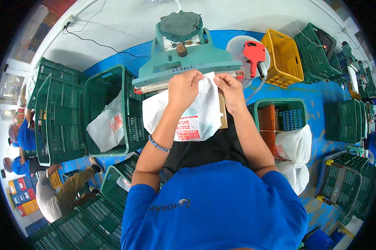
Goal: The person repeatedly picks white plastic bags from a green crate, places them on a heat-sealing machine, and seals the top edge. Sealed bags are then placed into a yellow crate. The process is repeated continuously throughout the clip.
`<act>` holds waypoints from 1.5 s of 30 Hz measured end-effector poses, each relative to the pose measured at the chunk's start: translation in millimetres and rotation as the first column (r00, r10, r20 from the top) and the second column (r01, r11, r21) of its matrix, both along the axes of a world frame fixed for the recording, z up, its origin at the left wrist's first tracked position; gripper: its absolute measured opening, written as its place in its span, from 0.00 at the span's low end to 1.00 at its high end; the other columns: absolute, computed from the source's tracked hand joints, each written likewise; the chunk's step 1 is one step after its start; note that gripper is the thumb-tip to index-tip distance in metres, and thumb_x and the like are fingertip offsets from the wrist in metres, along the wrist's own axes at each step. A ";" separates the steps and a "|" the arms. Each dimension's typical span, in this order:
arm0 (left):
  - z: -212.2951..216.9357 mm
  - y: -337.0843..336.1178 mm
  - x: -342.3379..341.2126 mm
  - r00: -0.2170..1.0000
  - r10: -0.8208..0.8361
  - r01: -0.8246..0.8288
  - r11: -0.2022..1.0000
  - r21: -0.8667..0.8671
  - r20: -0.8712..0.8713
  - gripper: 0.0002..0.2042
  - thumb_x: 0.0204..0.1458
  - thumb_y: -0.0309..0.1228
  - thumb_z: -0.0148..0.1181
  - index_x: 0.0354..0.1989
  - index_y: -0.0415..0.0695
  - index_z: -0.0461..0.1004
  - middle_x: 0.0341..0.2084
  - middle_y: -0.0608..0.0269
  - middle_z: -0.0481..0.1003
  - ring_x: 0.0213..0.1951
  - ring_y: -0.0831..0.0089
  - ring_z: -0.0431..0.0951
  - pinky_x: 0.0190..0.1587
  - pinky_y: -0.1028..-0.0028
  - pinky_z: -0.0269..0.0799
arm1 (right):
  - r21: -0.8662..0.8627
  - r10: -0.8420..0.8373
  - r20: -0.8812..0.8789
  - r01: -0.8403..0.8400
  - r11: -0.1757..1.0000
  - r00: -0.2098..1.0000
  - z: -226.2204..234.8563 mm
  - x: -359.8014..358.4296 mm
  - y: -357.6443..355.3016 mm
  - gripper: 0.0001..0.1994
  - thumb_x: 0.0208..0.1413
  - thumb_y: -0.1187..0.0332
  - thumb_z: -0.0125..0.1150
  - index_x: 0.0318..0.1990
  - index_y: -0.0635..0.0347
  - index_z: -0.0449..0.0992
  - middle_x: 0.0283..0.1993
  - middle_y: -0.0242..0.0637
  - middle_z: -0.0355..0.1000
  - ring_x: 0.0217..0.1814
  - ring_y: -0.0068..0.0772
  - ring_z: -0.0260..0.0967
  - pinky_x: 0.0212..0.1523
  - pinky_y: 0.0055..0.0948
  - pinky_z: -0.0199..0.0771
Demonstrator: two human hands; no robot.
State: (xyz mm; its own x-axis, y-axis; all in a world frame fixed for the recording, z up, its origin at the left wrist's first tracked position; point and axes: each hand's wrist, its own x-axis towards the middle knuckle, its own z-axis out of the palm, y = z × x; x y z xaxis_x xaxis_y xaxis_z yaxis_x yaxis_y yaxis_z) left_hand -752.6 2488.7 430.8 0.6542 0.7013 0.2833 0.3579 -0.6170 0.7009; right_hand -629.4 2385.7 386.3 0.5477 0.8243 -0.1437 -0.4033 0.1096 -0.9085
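A white plastic bag [158, 108] with red print hangs in front of me, its upper edge close to the jaws of a green bag sealer [188, 60]. My left hand [184, 89] pinches the bag's top edge near its middle. At the right upper corner, my right hand [231, 91] grips the bag between thumb and fingers. The two hands are a little apart, with a stretch of the bag's edge between them. Behind the bag's right side, a strip of brown board [224, 114] shows. What the bag contains is hidden.
A red label gun [253, 53] rests on a round white stool beside a yellow crate [281, 58]. To the left, a green crate [131, 121] holds a white bag [106, 125]. More white bags [295, 143] hang from a green crate at right. Other people [50, 191] are at far left.
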 end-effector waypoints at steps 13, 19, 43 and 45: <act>-62.7 13.9 -5.2 0.987 0.086 -0.074 0.993 0.095 -0.133 0.08 0.50 0.37 0.57 0.30 0.47 0.78 0.23 0.54 0.76 0.26 0.54 0.76 0.30 0.61 0.70 | -0.263 -0.047 0.455 0.184 0.947 0.889 -54.5 -17.3 19.0 0.08 0.49 0.71 0.62 0.32 0.68 0.77 0.25 0.34 0.74 0.26 0.19 0.66 0.29 0.22 0.67; -85.1 49.6 -45.3 0.896 0.026 -0.007 0.999 0.044 -0.444 0.15 0.49 0.45 0.56 0.31 0.46 0.78 0.27 0.51 0.77 0.34 0.53 0.76 0.38 0.61 0.70 | -0.341 -0.056 0.446 0.227 0.912 0.893 -97.4 -6.3 28.5 0.07 0.49 0.72 0.62 0.31 0.68 0.76 0.24 0.32 0.72 0.25 0.20 0.64 0.28 0.23 0.64; -164.5 75.8 -158.0 0.810 0.552 0.151 0.126 -0.980 0.196 0.12 0.40 0.34 0.68 0.24 0.50 0.67 0.23 0.67 0.71 0.26 0.74 0.73 0.29 0.71 0.71 | -0.213 -0.299 -0.067 0.279 0.936 0.952 -91.9 1.7 58.8 0.08 0.39 0.80 0.67 0.26 0.66 0.72 0.25 0.36 0.73 0.22 0.24 0.68 0.25 0.22 0.68; -161.1 68.0 -159.2 0.811 0.544 0.195 0.097 -0.976 0.216 0.12 0.40 0.34 0.68 0.23 0.50 0.67 0.22 0.67 0.72 0.26 0.73 0.73 0.29 0.71 0.71 | -0.241 -0.325 -0.069 0.301 0.923 0.943 -89.3 0.0 54.8 0.08 0.39 0.80 0.68 0.25 0.66 0.73 0.25 0.36 0.73 0.22 0.24 0.68 0.25 0.22 0.68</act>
State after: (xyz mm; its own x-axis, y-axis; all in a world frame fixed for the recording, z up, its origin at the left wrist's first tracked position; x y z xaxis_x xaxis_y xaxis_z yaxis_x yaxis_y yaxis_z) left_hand -911.9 2556.7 269.7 0.5108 0.6602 -0.5507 -0.2171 0.7188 0.6604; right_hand -629.4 2440.6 297.0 0.7440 0.5529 -0.3752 -0.4762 0.0449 -0.8782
